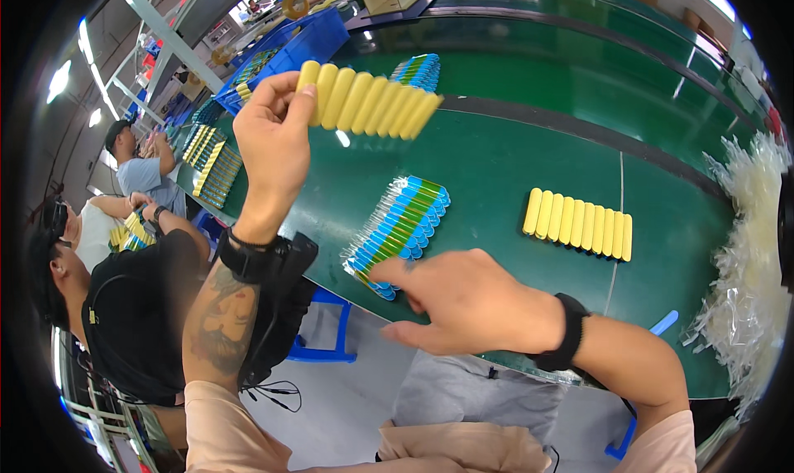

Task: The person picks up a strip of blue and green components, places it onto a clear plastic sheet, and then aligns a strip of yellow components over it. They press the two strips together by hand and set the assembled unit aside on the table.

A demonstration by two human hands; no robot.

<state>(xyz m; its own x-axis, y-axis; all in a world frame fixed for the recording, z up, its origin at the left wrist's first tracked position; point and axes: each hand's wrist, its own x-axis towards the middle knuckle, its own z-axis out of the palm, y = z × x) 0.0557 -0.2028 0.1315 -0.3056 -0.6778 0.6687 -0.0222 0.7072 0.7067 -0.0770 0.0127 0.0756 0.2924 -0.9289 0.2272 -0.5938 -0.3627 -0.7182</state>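
My left hand (pixel 277 134) is raised at the upper left. Its thumb and fingers pinch one end of a row of yellow round-ended bars (pixel 372 101), which sticks out to the right and is blurred at its far end. Lower down, my right hand (pixel 471 299) reaches over the near end of a stack of blue-and-green strips (pixel 405 225) with clear plastic edges. The right index finger and thumb are spread, and nothing shows between them. Whether the fingertip touches the stack I cannot tell. A second row of yellow bars (pixel 579 225) lies on the green table to the right.
On the green table (pixel 496 142), a pile of clear plastic film (pixel 744 266) fills the right edge beside a blue strip (pixel 664 322). Another blue stack (pixel 418 72) and a blue bin (pixel 306 43) lie farther back. A co-worker in black (pixel 141 308) sits close at left.
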